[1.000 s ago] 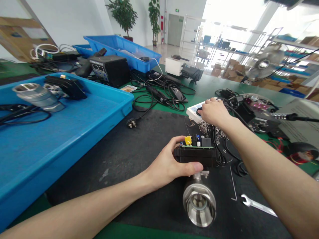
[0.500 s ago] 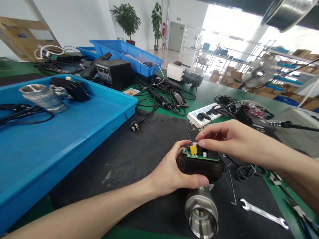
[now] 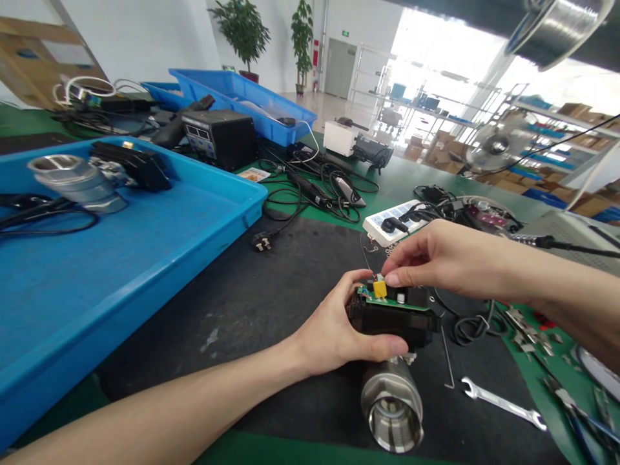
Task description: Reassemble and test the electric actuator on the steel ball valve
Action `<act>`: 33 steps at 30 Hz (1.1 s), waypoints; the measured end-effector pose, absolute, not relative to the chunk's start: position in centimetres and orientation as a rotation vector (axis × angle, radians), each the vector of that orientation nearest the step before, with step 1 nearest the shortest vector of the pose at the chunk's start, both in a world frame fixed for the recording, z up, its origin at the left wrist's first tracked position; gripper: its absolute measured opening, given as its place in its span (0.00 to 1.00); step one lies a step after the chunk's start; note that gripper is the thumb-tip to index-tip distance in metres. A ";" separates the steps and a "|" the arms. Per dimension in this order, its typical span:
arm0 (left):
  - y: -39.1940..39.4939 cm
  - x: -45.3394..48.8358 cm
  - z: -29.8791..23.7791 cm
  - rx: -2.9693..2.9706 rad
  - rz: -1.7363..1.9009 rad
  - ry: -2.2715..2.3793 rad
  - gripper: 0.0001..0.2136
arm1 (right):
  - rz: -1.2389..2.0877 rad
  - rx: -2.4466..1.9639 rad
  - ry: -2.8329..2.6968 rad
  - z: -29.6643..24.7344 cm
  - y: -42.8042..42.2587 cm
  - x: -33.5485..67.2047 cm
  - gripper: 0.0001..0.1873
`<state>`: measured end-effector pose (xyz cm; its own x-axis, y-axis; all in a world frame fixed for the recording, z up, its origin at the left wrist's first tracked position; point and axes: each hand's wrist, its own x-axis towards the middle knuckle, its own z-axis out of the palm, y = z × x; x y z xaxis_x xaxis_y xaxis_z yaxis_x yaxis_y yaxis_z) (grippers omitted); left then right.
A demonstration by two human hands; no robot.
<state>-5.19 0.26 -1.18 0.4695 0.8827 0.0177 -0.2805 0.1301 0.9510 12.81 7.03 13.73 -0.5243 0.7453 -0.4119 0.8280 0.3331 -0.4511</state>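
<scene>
My left hand grips a black actuator housing, with the thumb along its near side and the fingers behind. A green circuit board with a yellow component lies in the open top of the housing. Below it is a shiny metal valve body, its round opening facing me. My right hand is closed in a pinch over the board, thumb and forefinger at a small white connector with thin wires. The fingertips partly hide it.
On the right lie an open-end wrench, a hex key and pliers. A white power strip stands behind my right hand. The blue tray at left holds another metal valve. A wire spool hangs above.
The view has shifted slightly, bringing more of the tools at the right edge into sight. Both hands keep nearly the same places on the housing and board.
</scene>
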 end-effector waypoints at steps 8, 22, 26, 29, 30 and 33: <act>0.4 -5.2 -1.4 1.169 0.943 0.706 0.44 | -0.875 1.487 2.491 13.3 6.8 12.6 0.14; 0.5 -5.2 -1.5 1.210 0.945 0.730 0.44 | -0.906 1.465 2.498 13.2 6.9 13.0 0.14; 0.5 -5.2 -1.4 1.204 0.942 0.727 0.44 | -0.949 1.462 2.499 13.1 7.2 13.1 0.14; 0.5 -5.2 -1.5 1.200 0.951 0.735 0.44 | -0.969 1.470 2.488 13.0 7.2 13.1 0.14; 0.5 -5.2 -1.5 1.198 0.955 0.737 0.44 | -0.974 1.472 2.484 13.0 7.2 13.1 0.14; 0.6 -5.1 -1.6 1.198 0.956 0.741 0.44 | -0.976 1.481 2.481 12.9 7.1 13.0 0.14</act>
<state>-5.14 0.57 -1.61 0.4291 0.9031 0.0157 -0.2100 0.0829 0.9742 13.03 7.11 12.95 -0.5252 0.7589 -0.3850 0.8177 0.3250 -0.4751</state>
